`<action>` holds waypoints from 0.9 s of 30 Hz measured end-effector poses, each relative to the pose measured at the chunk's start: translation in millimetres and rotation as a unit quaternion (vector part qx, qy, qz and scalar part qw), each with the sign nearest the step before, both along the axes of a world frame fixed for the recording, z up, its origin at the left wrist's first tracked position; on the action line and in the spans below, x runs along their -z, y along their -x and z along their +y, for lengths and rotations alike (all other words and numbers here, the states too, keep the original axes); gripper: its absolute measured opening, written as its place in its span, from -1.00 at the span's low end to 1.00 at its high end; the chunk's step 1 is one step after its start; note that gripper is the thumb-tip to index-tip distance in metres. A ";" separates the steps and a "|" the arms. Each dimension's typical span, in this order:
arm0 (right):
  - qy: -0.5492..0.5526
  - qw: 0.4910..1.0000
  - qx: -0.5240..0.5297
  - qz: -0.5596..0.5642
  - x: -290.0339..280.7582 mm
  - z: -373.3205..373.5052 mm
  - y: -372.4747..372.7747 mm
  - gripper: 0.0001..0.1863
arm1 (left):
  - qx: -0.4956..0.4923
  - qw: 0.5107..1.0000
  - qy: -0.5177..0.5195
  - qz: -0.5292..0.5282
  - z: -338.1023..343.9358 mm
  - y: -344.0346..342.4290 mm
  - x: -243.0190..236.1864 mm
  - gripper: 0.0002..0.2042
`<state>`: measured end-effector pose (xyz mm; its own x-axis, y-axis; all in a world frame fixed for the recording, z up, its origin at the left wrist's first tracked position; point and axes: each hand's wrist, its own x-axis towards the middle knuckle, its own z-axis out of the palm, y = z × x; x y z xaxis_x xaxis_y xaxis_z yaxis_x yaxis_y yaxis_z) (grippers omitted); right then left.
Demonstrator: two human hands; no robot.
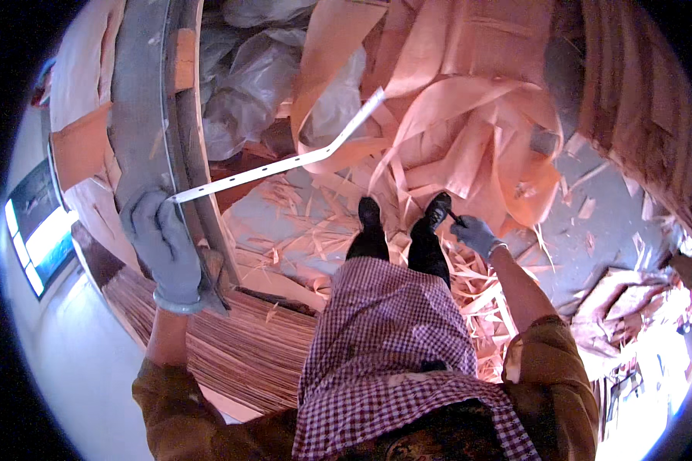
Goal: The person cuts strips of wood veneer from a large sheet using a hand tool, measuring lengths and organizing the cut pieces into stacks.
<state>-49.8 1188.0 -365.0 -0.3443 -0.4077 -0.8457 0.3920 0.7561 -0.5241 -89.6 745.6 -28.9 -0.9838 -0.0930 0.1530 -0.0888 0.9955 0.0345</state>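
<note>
My left hand (161,238), in a grey glove, is over the dark edge of the bench (142,92). Its fingers are curled on one end of a long white strip (261,169) pierced with a row of small holes. The strip reaches out to the right over the floor and bends upward near its far end. On the right, my gloved right hand (478,235) is lowered beside my shoe, with its fingers closed. A small dark thing (454,218) sticks out of them; its kind is too small to make out.
Thin orange-brown sheets (469,146) lie curled in a heap ahead of my feet. Shreds (307,238) litter the floor. A stack of thin sheets (238,346) is at the lower left. Crumpled clear plastic (246,100) lies beyond the bench edge. Tall sheets (646,100) hang at right.
</note>
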 end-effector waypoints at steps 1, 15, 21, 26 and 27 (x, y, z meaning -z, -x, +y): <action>0.010 0.995 -0.085 0.050 9.8 -26.1 11.7 -0.78 | 0.004 1.000 0.006 -0.001 -0.6 -0.9 1.6 -0.86; -0.111 0.933 -0.236 0.246 269.4 -235.1 49.0 -0.54 | -0.161 0.985 -0.028 -0.062 -16.1 -45.0 -14.5 -0.58; 0.106 0.977 -0.029 0.185 237.3 -214.2 23.2 -0.74 | -0.166 0.984 0.028 0.049 -9.3 -40.6 2.1 -0.63; 0.316 0.940 0.127 -0.029 163.9 -196.8 6.8 -0.82 | -0.163 0.984 -0.034 0.059 -7.7 -39.2 13.7 -0.70; 0.373 0.914 0.158 -0.002 145.5 -193.7 7.5 -0.84 | -0.147 0.987 -0.027 0.054 -10.5 -38.9 13.0 -0.71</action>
